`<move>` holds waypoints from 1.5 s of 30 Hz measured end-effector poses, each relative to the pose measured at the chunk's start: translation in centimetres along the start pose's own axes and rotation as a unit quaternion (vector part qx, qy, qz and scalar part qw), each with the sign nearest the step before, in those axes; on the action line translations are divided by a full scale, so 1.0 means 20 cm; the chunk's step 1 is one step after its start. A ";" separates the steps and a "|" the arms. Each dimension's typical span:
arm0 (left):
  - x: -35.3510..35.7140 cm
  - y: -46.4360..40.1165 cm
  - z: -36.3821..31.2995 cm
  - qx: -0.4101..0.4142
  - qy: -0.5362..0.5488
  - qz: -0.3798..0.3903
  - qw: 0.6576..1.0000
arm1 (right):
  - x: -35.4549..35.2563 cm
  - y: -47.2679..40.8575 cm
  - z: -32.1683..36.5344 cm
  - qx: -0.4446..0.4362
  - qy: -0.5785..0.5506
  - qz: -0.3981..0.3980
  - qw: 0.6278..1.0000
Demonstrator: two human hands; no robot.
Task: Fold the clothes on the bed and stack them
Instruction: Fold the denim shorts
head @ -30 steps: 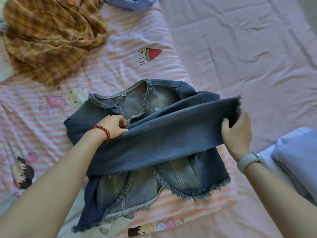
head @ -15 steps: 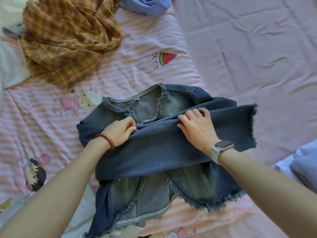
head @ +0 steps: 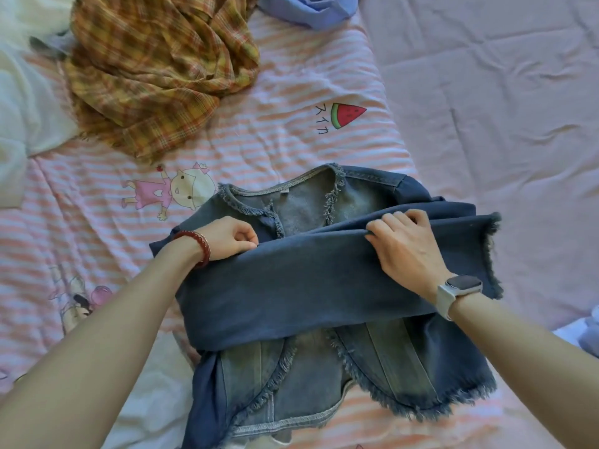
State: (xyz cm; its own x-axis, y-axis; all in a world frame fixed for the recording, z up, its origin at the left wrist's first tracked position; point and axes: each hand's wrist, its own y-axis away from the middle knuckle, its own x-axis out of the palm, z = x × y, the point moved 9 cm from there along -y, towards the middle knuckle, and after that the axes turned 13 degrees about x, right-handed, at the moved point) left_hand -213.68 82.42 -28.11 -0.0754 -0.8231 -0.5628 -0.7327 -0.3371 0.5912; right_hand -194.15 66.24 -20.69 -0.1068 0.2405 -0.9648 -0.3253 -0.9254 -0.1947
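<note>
Denim jacket [head: 311, 286] on bed, sleeve pinched under both hands' fingers [head: 385, 222]

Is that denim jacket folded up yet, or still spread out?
Partly folded. The denim jacket lies open-fronted on the bed; one sleeve is laid across its chest, gripped by the left hand and right hand.

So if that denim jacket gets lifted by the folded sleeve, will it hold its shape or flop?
The denim jacket will probably sag but not collapse: the sleeve lies in a broad, smooth band under the left hand and right hand. Its frayed hem may snag. Likely heavier than the rumpled plaid shirt.
</note>
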 end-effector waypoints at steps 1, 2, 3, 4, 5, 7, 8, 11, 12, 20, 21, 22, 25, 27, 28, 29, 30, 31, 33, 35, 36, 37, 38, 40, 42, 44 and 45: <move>0.02 0.00 0.01 -0.004 0.005 0.017 1.000 | -0.02 0.04 0.03 -0.024 -0.023 0.013 0.999; 0.04 0.02 0.03 -0.012 0.007 0.036 0.999 | -0.04 0.09 0.05 -0.051 -0.038 0.028 0.998; 0.06 0.04 0.05 -0.019 0.007 0.052 0.998 | -0.05 0.14 0.07 -0.076 -0.043 0.046 0.995; 0.06 0.05 0.06 -0.025 0.006 0.060 0.998 | -0.05 0.19 0.08 -0.086 -0.040 0.069 0.993; 0.06 0.07 0.06 -0.026 0.006 0.060 0.998 | -0.03 0.22 0.07 -0.090 -0.036 0.096 0.991; 0.03 0.08 0.04 -0.017 0.007 0.040 0.999 | 0.00 0.26 0.06 -0.094 -0.027 0.147 0.984; 0.00 0.08 0.03 -0.011 0.010 0.024 1.000 | 0.00 0.26 0.06 -0.098 -0.023 0.157 0.982; -0.07 0.10 -0.01 0.013 -0.013 -0.026 1.000 | -0.06 0.19 0.01 -0.053 -0.030 0.145 0.988; -0.10 0.10 -0.02 0.020 -0.030 -0.042 0.998 | -0.08 0.15 -0.02 -0.024 -0.039 0.135 0.990; -0.11 0.15 0.06 -0.006 -0.109 -0.047 0.993 | -0.21 -0.07 -0.14 0.102 0.085 -0.043 0.990; -0.11 0.17 0.08 -0.016 -0.090 -0.061 0.994 | -0.20 -0.09 -0.13 0.102 0.096 -0.058 0.988; -0.12 0.20 0.10 -0.026 -0.072 -0.081 0.994 | -0.19 -0.11 -0.12 0.105 0.104 -0.065 0.987; -0.14 0.28 0.14 -0.026 -0.099 -0.144 0.984 | -0.11 -0.16 -0.13 0.134 0.098 -0.043 0.985; -0.14 0.33 0.14 -0.018 -0.153 -0.181 0.971 | -0.06 -0.16 -0.14 0.162 0.066 -0.006 0.985; -0.14 0.36 0.16 -0.031 -0.174 -0.205 0.963 | -0.06 -0.14 -0.13 0.156 0.056 -0.009 0.986; -0.15 0.38 0.18 -0.055 -0.186 -0.237 0.952 | -0.05 -0.11 -0.09 0.132 0.058 -0.019 0.989; -0.16 0.42 0.20 -0.088 -0.192 -0.275 0.938 | -0.04 -0.06 -0.04 0.099 0.065 -0.024 0.993; -0.16 0.46 0.21 -0.118 -0.195 -0.315 0.921 | -0.02 -0.01 0.01 0.065 0.070 -0.020 0.995; -0.12 0.51 0.17 -0.132 -0.209 -0.378 0.892 | 0.05 0.08 0.06 0.040 0.083 0.024 0.995; -0.01 0.50 0.03 -0.072 -0.250 -0.394 0.882 | 0.14 0.13 0.00 0.086 0.093 0.105 0.986; 0.08 0.48 -0.05 -0.037 -0.268 -0.375 0.886 | 0.18 0.15 -0.04 0.119 0.098 0.144 0.977; 0.18 0.45 -0.10 -0.016 -0.281 -0.342 0.896 | 0.22 0.16 -0.09 0.145 0.106 0.174 0.968; 0.28 0.42 -0.10 -0.020 -0.279 -0.302 0.911 | 0.25 0.17 -0.13 0.160 0.114 0.194 0.961; 0.42 0.41 0.06 -0.096 -0.234 -0.237 0.938 | 0.30 0.19 -0.22 0.182 0.123 0.224 0.950; 0.47 0.45 0.25 -0.167 -0.184 -0.226 0.942 | 0.32 0.21 -0.33 0.220 0.119 0.248 0.936; 0.47 0.46 0.31 -0.180 -0.173 -0.221 0.943 | 0.32 0.24 -0.47 0.292 0.084 0.265 0.915; 0.47 0.46 0.30 -0.178 -0.177 -0.214 0.944 | 0.30 0.27 -0.54 0.338 0.055 0.269 0.900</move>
State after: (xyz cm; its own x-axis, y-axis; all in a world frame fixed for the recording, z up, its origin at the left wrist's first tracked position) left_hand -225.26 74.35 -31.43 -0.0907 -0.3939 -0.9147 -0.4772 -0.7889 0.3871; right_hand -186.49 59.55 -29.51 -0.3376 -0.2545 -0.9062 -0.7555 -0.5011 0.4221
